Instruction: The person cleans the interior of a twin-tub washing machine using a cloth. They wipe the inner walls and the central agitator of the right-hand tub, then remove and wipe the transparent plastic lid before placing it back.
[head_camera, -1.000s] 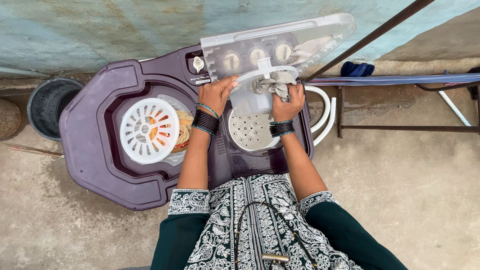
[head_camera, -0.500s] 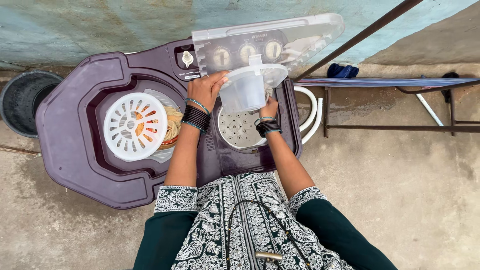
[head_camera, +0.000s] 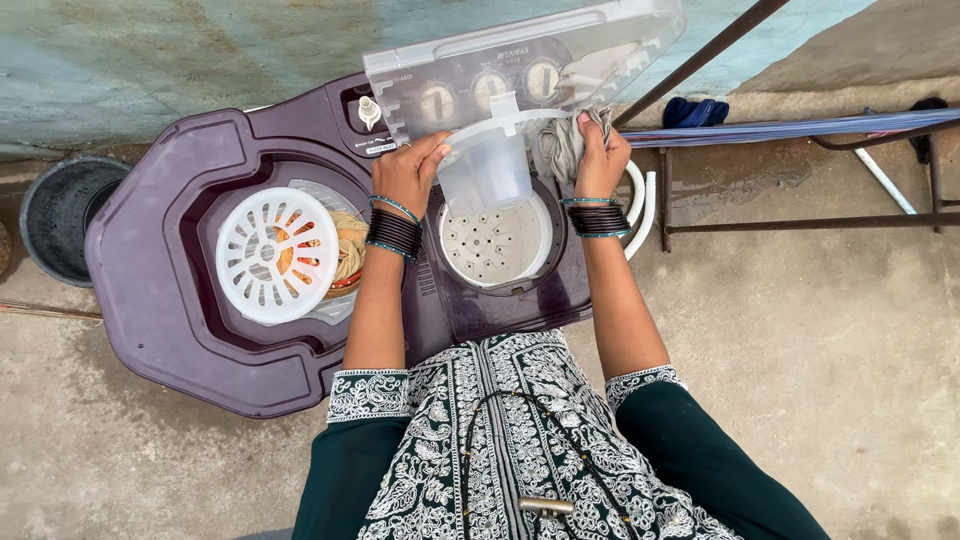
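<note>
I stand over a purple twin-tub washing machine (head_camera: 170, 330). My left hand (head_camera: 408, 172) grips the edge of a clear plastic inner lid (head_camera: 490, 165) raised over the white spin drum (head_camera: 495, 245). My right hand (head_camera: 600, 160) holds a grey cloth (head_camera: 560, 145) against that lid's right side. The translucent outer lid (head_camera: 520, 60) stands open behind both hands, over the control dials. In the left tub a white slotted round cover (head_camera: 275, 255) lies over orange and cream laundry (head_camera: 348, 250).
A dark bucket (head_camera: 60, 210) sits at the left by the wall. A white hose (head_camera: 640, 210) loops at the machine's right side. A metal-framed cot (head_camera: 800, 130) with a blue cloth (head_camera: 700, 110) on it stands at the right. Concrete floor surrounds me.
The view has shifted. My right hand with the grey cloth has moved back up to the clear lid's upper right side; my left hand keeps hold of its left edge.
</note>
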